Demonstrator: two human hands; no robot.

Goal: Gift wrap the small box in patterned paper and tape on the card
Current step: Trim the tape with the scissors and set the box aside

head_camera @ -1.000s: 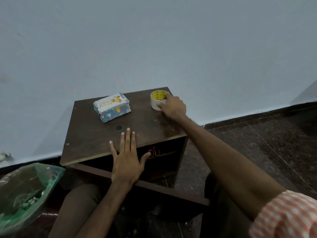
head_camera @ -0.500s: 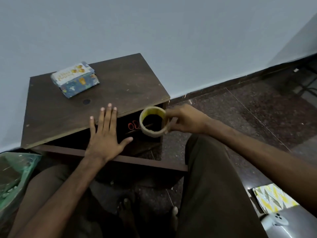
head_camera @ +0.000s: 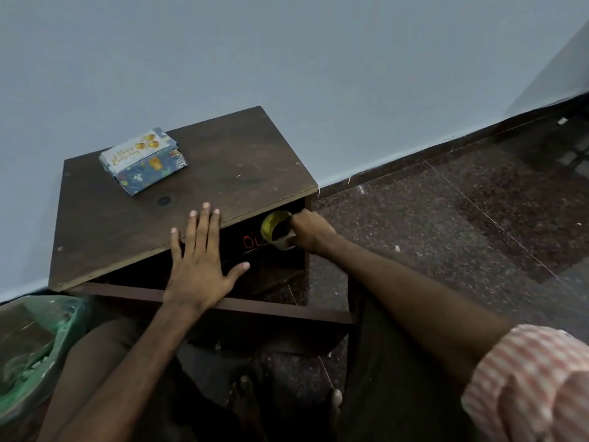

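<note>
The small box (head_camera: 149, 172), wrapped in blue patterned paper, sits at the back left of the dark wooden table (head_camera: 242, 161). A pale card (head_camera: 134, 151) with orange shapes lies on its top. My left hand (head_camera: 199, 260) rests flat, fingers spread, on the table's front edge. My right hand (head_camera: 307, 231) grips the roll of tape (head_camera: 275, 229) and holds it inside the open shelf under the tabletop, at the shelf's right end.
A green plastic bag (head_camera: 28, 355) with scraps sits on the floor at the lower left. Red loops (head_camera: 251, 242) show in the dark shelf. The wall (head_camera: 287, 59) stands right behind the table. Dark speckled floor (head_camera: 446, 218) stretches to the right. My knees flank the table.
My right hand lifted the tape roll off the tabletop, carried it down past the front edge and moved it into the shelf. The left hand stayed in place.
</note>
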